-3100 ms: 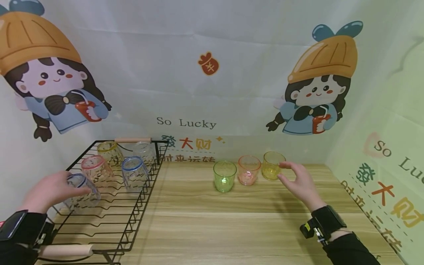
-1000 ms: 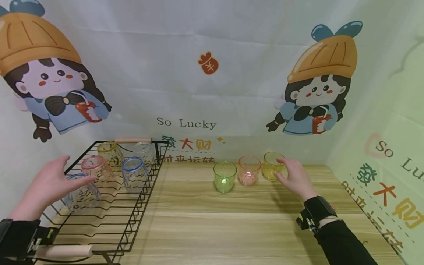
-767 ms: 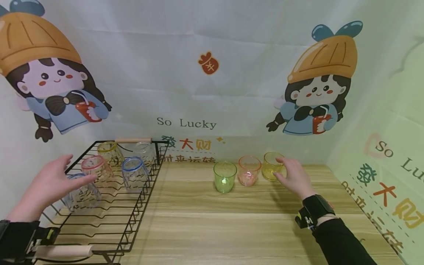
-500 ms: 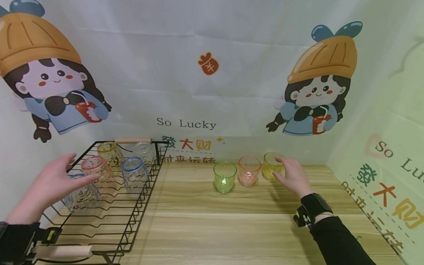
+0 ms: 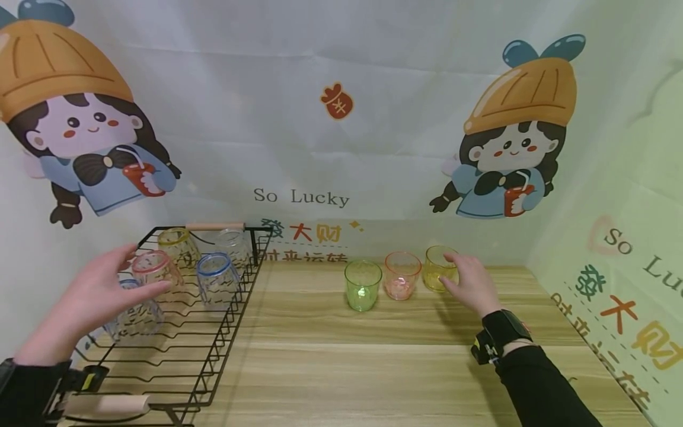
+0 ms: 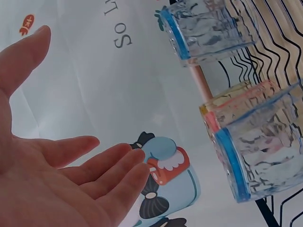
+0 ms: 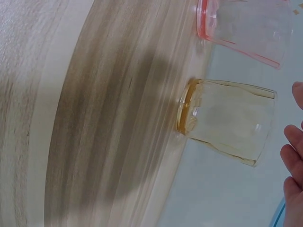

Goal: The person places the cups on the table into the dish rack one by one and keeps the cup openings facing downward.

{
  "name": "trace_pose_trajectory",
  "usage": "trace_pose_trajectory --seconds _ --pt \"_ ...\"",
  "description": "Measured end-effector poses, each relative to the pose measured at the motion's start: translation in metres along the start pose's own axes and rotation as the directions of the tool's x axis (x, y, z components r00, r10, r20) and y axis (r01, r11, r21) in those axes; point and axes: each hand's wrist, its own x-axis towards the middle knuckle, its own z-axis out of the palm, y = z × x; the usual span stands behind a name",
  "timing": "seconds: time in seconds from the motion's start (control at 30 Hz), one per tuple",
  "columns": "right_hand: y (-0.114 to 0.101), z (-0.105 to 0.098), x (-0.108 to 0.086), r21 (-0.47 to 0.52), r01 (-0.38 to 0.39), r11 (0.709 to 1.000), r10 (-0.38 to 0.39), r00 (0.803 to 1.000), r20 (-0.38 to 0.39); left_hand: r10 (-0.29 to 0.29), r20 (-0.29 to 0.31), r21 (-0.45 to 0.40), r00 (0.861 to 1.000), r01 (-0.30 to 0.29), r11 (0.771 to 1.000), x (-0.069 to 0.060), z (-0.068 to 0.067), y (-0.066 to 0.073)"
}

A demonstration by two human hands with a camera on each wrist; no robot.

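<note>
Holds left fingers (image 6: 116,169) wide just above nearer blue glass (image 5: 141,317) on rack (image 5: 228,329); holds right fingers (image 5: 463,264) parted near yellow glass (image 5: 433,276) on bench (image 5: 331,362).

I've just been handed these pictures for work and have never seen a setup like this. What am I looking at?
No machine is at work here: you see a person's bare left hand and right hand. The wide picture comes from a camera worn on the head; the other two are taken from the left and right wrist. On the wood-grain table stand a green glass, a pink glass and a yellow glass. To their left, a black wire rack holds five patterned glasses. The left hand is open near the front blue-edged glass, and the right hand is close to the yellow glass. Neither holds anything.
</note>
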Motion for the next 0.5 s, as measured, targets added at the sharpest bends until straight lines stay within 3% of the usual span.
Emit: trace_pose_trajectory --seconds 0.5 --pt "0.001 0.005 0.005 -0.028 -0.01 1.0 0.01 1.0 0.013 0.05 0.019 -0.004 0.999 -0.05 0.999 -0.004 0.002 0.022"
